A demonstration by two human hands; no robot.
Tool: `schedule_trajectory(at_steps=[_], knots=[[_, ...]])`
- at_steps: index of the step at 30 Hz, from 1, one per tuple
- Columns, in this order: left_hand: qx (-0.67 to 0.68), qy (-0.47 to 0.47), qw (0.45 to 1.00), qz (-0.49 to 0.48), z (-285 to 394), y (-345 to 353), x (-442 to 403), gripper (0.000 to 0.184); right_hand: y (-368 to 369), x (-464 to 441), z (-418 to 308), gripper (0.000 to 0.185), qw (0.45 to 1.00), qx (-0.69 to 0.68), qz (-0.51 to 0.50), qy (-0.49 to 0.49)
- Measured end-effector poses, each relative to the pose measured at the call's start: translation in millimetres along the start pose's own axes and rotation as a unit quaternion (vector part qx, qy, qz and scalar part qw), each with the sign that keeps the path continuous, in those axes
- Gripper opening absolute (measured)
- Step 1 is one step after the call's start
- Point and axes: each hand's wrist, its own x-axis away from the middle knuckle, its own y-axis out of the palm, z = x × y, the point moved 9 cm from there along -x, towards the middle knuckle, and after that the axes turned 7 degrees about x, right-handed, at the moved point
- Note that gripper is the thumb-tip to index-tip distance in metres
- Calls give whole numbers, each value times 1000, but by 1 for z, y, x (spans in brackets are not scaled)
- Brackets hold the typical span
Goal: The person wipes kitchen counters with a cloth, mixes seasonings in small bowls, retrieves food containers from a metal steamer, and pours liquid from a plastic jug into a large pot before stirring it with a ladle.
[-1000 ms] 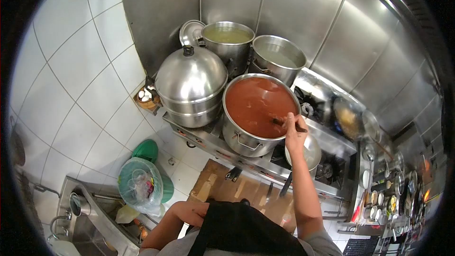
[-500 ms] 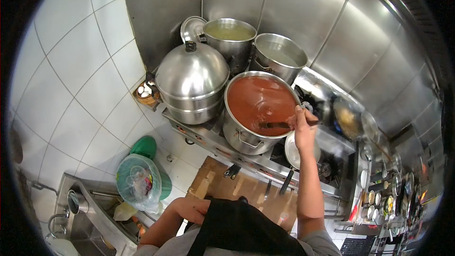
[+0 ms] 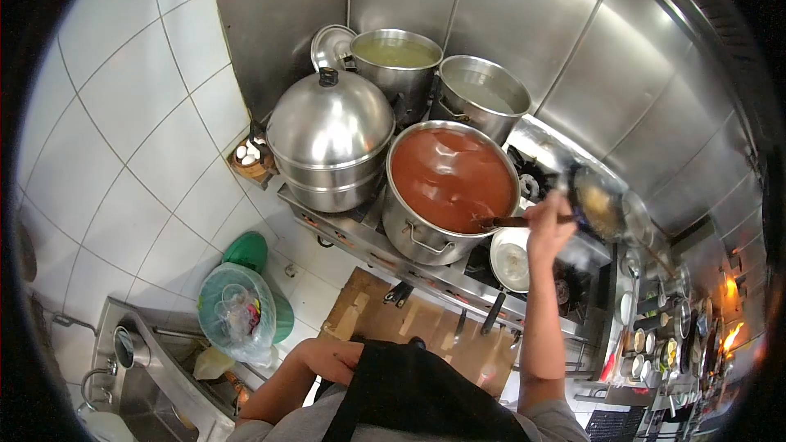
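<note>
My right hand (image 3: 551, 227) is closed around a dark-handled utensil (image 3: 514, 222) and is a little blurred. The utensil lies nearly level across the rim of a large steel stockpot (image 3: 426, 247), its far end sunk in red sauce (image 3: 450, 176), so its kind is hidden. Below the hand sits a white-looking pan (image 3: 512, 260) with a black handle. At my waist, my left hand (image 3: 334, 358) rests against the black apron (image 3: 426, 389), its fingers mostly hidden there.
A domed steamer pot (image 3: 332, 135) stands left of the stockpot. Behind are a pot of yellowish liquid (image 3: 397, 74) and a pot of cloudy liquid (image 3: 485, 94). Eggs (image 3: 247, 151) fill a small basket. A lined green bin (image 3: 282, 315) and a sink (image 3: 147, 409) are lower left. Flames (image 3: 731, 337) rise far right.
My right hand has moved right and slightly down, drawing the utensil toward the stockpot's right rim. Flames have flared up at the far right. My left hand stays at the apron.
</note>
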Motion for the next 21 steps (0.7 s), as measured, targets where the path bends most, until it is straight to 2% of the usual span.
schedule_trajectory(at_steps=[8, 12, 18, 21], knots=[[-8, -13, 1000, 0, -9, -1, 7, 35, 29, 34, 61, 39, 1000, 8, -23, 18], [51, -24, 998, 5, -5, 2, 8, 36, 42, 33, 69, 42, 996, -78, -31, 25], [23, -4, 999, -30, 5, 7, 5, 35, 60, 19, 25, 42, 990, -91, -91, 62], [54, -27, 998, -24, 0, 5, 4, 35, 58, 10, -3, 40, 989, 13, -128, 68]])
